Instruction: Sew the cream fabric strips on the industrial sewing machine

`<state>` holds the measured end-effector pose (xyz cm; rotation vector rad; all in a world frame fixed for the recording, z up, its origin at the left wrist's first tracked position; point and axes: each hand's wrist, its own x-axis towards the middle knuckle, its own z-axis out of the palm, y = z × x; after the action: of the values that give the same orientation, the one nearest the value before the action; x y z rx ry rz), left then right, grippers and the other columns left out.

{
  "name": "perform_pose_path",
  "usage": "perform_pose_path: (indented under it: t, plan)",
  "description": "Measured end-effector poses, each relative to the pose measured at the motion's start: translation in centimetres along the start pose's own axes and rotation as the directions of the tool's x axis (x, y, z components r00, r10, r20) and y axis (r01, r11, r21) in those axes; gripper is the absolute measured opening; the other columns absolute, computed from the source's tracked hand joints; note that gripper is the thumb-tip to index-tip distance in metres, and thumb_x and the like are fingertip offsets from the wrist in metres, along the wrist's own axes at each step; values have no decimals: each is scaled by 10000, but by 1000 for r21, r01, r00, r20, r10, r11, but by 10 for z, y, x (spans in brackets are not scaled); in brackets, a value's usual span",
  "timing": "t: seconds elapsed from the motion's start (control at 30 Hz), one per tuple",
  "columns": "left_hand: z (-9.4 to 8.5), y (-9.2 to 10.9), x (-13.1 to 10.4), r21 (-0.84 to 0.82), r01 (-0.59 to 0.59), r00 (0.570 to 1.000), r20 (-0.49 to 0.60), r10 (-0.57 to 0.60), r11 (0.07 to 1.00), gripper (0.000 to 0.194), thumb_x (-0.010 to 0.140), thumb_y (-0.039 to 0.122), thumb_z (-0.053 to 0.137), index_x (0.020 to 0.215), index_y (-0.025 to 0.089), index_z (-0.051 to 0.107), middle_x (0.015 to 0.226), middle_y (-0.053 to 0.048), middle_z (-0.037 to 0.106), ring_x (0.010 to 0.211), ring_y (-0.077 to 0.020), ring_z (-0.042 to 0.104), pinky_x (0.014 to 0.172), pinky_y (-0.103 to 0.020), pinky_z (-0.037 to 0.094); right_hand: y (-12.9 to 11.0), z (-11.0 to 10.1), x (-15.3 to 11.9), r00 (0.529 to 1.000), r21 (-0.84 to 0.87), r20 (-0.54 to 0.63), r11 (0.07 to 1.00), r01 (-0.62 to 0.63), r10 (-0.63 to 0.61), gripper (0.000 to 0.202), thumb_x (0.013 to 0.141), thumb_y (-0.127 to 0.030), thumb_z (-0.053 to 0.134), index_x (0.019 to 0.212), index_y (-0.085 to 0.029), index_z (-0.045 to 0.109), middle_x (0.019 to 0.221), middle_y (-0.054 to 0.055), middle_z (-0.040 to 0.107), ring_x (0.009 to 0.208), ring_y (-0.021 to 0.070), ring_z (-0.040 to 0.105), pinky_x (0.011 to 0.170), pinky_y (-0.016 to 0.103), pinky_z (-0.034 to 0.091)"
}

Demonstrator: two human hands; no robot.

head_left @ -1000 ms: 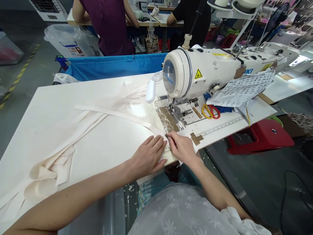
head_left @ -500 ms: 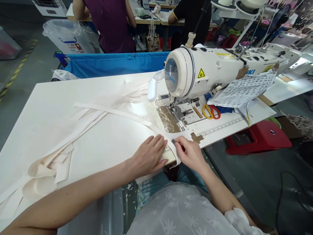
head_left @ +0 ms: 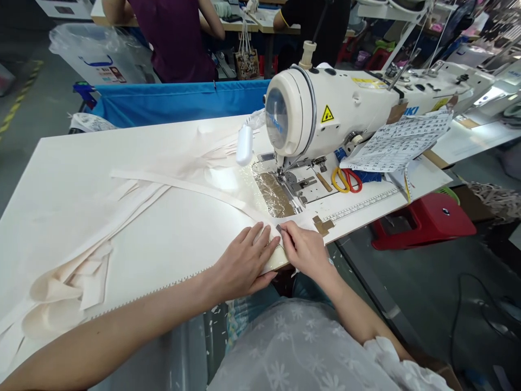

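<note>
My left hand (head_left: 244, 258) lies flat on the table's front edge, fingers stretched out, pressing on a long cream fabric strip (head_left: 195, 188). Close to its fingertips, my right hand (head_left: 304, 251) is closed in a pinch on a small flat dark-grey piece (head_left: 279, 228), whose exact kind I cannot make out. That piece is over the strip, beside the left fingers. From under my hands the strip curves away leftward across the white table (head_left: 171, 239). Beyond the hands stands a white sewing machine (head_left: 337, 108), its needle area apart from both hands.
Folded cream strips (head_left: 61, 285) lie at the table's left. Scissors (head_left: 345, 180) with yellow and red handles rest beside the machine, near a printed sheet (head_left: 399, 142). A red stool (head_left: 431, 220) stands at right. Two people sit beyond a blue cloth bin (head_left: 179, 100).
My right hand has moved left with the dark-grey piece, closer to my left fingers. The left hand stays on the strip. The whole view has shifted slightly.
</note>
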<state>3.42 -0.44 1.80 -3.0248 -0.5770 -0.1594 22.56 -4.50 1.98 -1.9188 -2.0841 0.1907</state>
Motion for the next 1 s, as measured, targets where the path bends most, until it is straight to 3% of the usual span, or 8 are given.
perform_pose_path:
  t: [0.13,0.27,0.47,0.57,0.7,0.87,1.0]
  plan:
    - [-1,0,1,14,4,1000,-1,-4,1000,641,948,513,500,1392,52,485,1387,-248,518,1289,-435,469,993,-501,425,-3,-1,-3,999,-50,30,999,21,-19,207,967,-201,417,1052,-190,606,833,32,753,692,167,681,582,256,319]
    - [-2,2,1,31,12,1000,0,-12,999,638,947,519,501,1395,65,491,1388,-235,525,1293,-428,469,966,-481,443,3,-8,-19,998,-60,50,997,48,-45,207,948,-188,413,940,-190,620,717,22,710,624,165,647,558,265,296]
    - [-5,1,2,86,37,998,-45,-33,996,570,1007,469,411,1356,33,525,1343,-237,560,1252,-395,513,951,-484,447,19,-18,-37,985,269,-99,957,-108,139,205,965,-293,417,950,-214,605,574,-41,607,476,128,527,532,236,354]
    - [-6,-3,3,60,45,998,-45,-43,997,543,1022,429,385,1284,-13,560,1321,-241,569,1262,-358,510,975,-456,449,16,-16,-33,977,321,-162,944,-78,136,210,970,-302,417,990,-201,600,648,-23,652,484,122,535,533,233,377]
    - [-3,-5,3,1,-11,999,-40,11,1000,593,981,465,459,1292,-34,534,1304,-261,562,1247,-372,518,1025,-467,427,7,-8,-26,987,263,-151,965,-18,60,233,976,-262,395,1023,-187,611,725,5,699,501,125,571,530,238,372]
    - [-2,-1,0,24,-32,999,2,32,999,661,934,531,527,1408,79,445,1349,-265,527,1286,-428,485,1031,-536,400,5,0,-23,994,164,-107,986,-17,35,243,973,-243,384,1029,-198,616,721,7,711,569,153,630,559,248,364]
    - [-3,0,-1,24,-33,999,14,33,999,684,923,551,537,1410,80,439,1360,-273,518,1298,-435,474,1039,-541,390,5,0,-21,997,118,-68,993,-25,33,239,983,-248,384,1025,-210,617,741,5,726,623,160,659,571,251,350]
